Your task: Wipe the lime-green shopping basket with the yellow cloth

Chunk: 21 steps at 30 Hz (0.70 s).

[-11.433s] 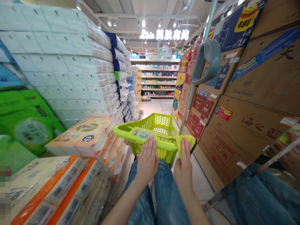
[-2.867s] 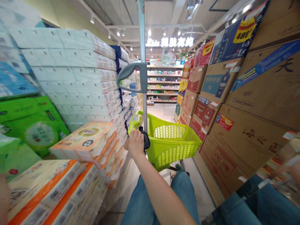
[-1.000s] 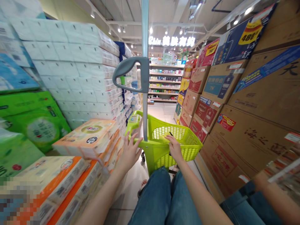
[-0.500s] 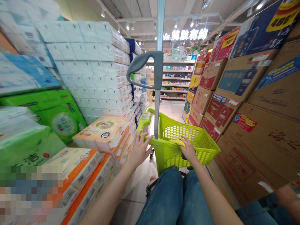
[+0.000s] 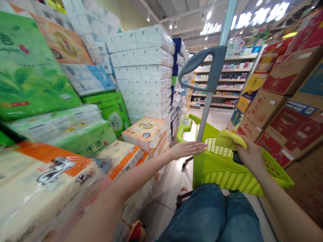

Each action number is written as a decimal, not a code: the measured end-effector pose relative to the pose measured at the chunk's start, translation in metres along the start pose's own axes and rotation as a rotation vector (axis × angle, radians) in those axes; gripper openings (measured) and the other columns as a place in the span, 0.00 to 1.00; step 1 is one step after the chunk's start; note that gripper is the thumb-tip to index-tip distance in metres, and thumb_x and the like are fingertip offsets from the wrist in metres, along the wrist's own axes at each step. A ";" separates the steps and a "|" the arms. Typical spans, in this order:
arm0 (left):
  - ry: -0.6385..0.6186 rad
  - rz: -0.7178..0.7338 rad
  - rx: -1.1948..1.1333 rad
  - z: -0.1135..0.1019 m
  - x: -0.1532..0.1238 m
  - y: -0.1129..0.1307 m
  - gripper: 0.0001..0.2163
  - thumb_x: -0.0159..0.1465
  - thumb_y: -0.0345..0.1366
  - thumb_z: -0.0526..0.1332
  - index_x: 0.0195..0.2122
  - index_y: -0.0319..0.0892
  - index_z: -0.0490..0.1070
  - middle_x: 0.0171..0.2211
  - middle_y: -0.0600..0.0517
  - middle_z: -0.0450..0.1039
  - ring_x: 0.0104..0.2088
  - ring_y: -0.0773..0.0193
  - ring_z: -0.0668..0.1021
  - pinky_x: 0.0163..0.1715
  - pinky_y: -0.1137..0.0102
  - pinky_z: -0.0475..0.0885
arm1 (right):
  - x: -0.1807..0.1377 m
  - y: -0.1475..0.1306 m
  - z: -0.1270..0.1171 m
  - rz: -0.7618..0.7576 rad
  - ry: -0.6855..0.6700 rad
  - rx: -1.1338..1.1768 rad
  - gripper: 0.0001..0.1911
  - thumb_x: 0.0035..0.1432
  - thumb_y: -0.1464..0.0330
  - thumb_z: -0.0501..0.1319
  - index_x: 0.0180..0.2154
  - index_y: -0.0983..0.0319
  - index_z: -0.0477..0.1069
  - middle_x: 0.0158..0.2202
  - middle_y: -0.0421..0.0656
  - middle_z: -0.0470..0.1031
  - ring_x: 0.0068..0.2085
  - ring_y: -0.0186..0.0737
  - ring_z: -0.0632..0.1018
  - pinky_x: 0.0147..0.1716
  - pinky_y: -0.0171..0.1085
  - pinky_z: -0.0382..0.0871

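Observation:
A lime-green plastic shopping basket (image 5: 227, 171) on wheels stands on the aisle floor in front of my knees. Its grey pull handle (image 5: 210, 75) rises on a metal pole. My left hand (image 5: 188, 149) is stretched out flat, fingers together, at the basket's near left rim by the foot of the pole, holding nothing. My right hand (image 5: 248, 156) is closed on a yellow-green cloth (image 5: 228, 138) with a dark backing, held over the basket's rim.
Stacks of tissue packs (image 5: 148, 67) and orange-and-cream packs (image 5: 143, 129) wall the left side. Cardboard cartons (image 5: 285, 101) line the right. The tiled aisle floor (image 5: 214, 116) runs ahead to shelves (image 5: 222, 87) at the back.
My view has swung left and closer to the tissue stacks. My left hand has come off the rim and flattened out. My right hand has lifted the cloth over the rim.

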State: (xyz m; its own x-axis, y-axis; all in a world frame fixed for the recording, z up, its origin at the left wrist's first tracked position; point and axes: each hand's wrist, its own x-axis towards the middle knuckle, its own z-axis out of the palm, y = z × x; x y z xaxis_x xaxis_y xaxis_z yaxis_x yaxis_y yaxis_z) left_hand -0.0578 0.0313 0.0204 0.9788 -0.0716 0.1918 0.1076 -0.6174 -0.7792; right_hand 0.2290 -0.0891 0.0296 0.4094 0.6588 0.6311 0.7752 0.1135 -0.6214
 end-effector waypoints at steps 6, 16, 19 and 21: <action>0.071 0.050 -0.065 0.008 0.006 -0.009 0.27 0.69 0.23 0.42 0.69 0.43 0.50 0.72 0.57 0.43 0.70 0.74 0.48 0.70 0.73 0.47 | 0.066 -0.134 -0.046 -0.923 0.425 -0.175 0.26 0.68 0.68 0.51 0.65 0.47 0.59 0.64 0.37 0.67 0.63 0.45 0.69 0.63 0.46 0.60; 0.270 0.181 -0.040 0.021 0.008 -0.018 0.24 0.69 0.26 0.48 0.66 0.43 0.58 0.70 0.54 0.51 0.69 0.71 0.54 0.68 0.74 0.53 | 0.119 -0.158 -0.039 -1.227 -0.200 -0.432 0.32 0.70 0.73 0.50 0.68 0.39 0.46 0.68 0.25 0.55 0.67 0.36 0.61 0.71 0.43 0.45; 0.290 0.169 0.101 0.025 0.007 -0.012 0.23 0.69 0.27 0.49 0.66 0.42 0.59 0.71 0.52 0.50 0.69 0.70 0.55 0.67 0.73 0.54 | 0.118 -0.149 -0.028 -1.205 -0.109 -0.427 0.34 0.70 0.74 0.50 0.69 0.43 0.43 0.69 0.29 0.54 0.68 0.37 0.59 0.71 0.46 0.43; 0.312 0.130 0.147 0.029 0.008 -0.007 0.23 0.69 0.28 0.50 0.66 0.41 0.58 0.71 0.50 0.49 0.69 0.68 0.56 0.67 0.71 0.54 | 0.109 -0.138 -0.015 -1.210 -0.118 -0.432 0.34 0.70 0.75 0.50 0.69 0.46 0.43 0.68 0.33 0.55 0.68 0.37 0.59 0.71 0.47 0.44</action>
State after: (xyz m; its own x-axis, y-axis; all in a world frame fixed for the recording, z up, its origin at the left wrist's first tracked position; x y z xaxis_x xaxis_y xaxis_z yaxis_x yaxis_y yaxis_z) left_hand -0.0461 0.0579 0.0104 0.8880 -0.3919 0.2406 0.0315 -0.4700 -0.8821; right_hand 0.1742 -0.0444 0.1912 -0.6861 0.3708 0.6259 0.7226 0.4470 0.5274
